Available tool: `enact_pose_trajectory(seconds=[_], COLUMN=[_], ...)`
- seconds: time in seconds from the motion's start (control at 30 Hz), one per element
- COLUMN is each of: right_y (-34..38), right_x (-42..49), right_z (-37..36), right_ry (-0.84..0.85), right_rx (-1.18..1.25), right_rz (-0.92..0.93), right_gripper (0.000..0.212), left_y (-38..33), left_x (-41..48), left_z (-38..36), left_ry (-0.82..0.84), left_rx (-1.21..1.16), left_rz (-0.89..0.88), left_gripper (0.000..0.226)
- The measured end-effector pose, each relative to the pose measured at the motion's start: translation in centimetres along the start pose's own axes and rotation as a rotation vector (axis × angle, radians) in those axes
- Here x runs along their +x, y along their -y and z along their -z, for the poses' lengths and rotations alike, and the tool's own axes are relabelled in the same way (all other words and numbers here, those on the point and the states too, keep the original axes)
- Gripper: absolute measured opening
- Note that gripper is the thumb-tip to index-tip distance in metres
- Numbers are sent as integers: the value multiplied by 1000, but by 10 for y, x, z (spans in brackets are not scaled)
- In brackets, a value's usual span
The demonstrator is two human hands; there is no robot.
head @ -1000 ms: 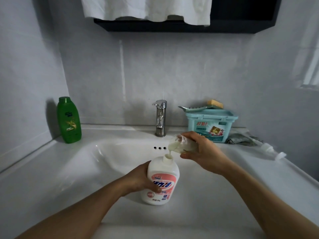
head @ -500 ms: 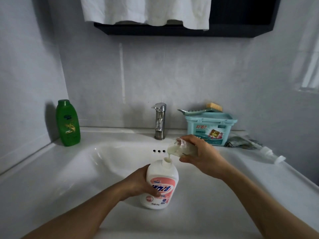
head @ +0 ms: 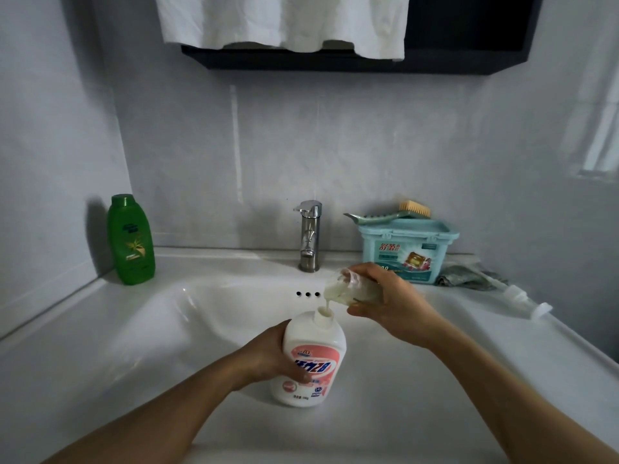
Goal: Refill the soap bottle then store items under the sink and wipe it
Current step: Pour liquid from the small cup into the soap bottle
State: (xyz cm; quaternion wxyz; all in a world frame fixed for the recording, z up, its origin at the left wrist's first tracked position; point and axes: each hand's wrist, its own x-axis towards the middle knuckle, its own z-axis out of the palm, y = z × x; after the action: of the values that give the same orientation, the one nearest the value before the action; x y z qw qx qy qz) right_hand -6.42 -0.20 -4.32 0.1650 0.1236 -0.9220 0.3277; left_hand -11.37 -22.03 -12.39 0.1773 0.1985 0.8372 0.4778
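Observation:
A white soap bottle (head: 313, 360) with a pink label stands uncapped in the white sink (head: 167, 329). My left hand (head: 268, 356) grips its side. My right hand (head: 392, 303) holds a clear cup (head: 338, 289) tipped over the bottle's neck, and creamy white soap runs from the cup's lip into the opening. The bottle's pump head (head: 526, 301) lies on the counter at the right. A crumpled grey cloth (head: 465, 277) lies beside the teal box.
A green bottle (head: 130, 239) stands at the back left corner. The steel faucet (head: 310, 236) rises behind the basin. A teal lidded box (head: 407, 251) with a brush (head: 392, 214) on top sits at back right. A white towel (head: 281, 21) hangs from a dark shelf above.
The view has tilted slightly, so everything sits a little lower in frame. The cup stays tipped over the bottle's neck and soap keeps flowing. Both hands keep their holds.

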Motion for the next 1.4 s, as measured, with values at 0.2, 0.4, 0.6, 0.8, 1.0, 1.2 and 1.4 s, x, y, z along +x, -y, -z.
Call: enact_pose_trajectory(seconds=[0.2,0.4,0.6,0.8,1.0,1.2,1.4], right_y=[-1,-1,-2,-2,-1,-1,0], right_x=[1,1,1,2,1,1,0], right_z=[-1,0,-1,0,0,0,0], right_ry=[5,2,2,2,3,1,-1], right_rx=[3,4,16,6,0,0,-1], right_rz=[-11,-7,-15,-9,-11,-9,-8], right_gripper=[53,54,55,55,55,55,54], left_y=[0,2,2,1,0,1,0], left_x=[0,0,0,0,-1,0,0], left_z=[0,0,0,0,0,1,1], left_ry=[0,8,1,-1,8,1,2], left_rx=[-9,-18,-24,-24,-25,-10,-8], left_rz=[-11,-16,-14,-13,-12,-8,-9], left_gripper=[69,68,68,67,66,68,69])
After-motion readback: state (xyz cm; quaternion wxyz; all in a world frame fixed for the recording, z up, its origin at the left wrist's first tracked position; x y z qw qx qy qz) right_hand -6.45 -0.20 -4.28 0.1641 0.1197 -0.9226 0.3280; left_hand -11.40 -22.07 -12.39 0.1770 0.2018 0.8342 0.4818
